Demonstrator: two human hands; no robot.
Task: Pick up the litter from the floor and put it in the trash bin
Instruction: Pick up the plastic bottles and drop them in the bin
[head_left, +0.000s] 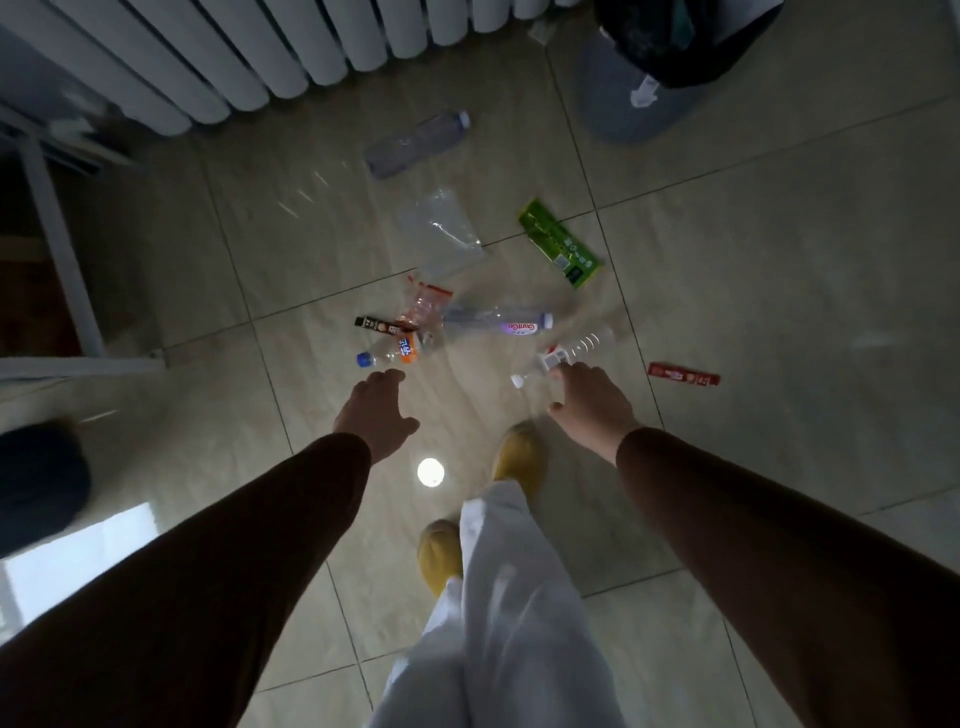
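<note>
Litter lies scattered on the tiled floor. An orange-labelled bottle with a blue cap lies just beyond my left hand, which hovers open above it. My right hand reaches down, fingertips at a clear ribbed bottle with a white cap; whether they grip it is unclear. Farther out lie a clear bottle with a pink label, a clear bottle near the radiator, a green wrapper, a red sachet, a black sachet and clear plastic bags. The grey trash bin with a black liner stands at the top right.
A white radiator runs along the top left. A white furniture frame stands at the left. My legs in white trousers and yellow slippers are below the hands. A dark object sits at the left edge.
</note>
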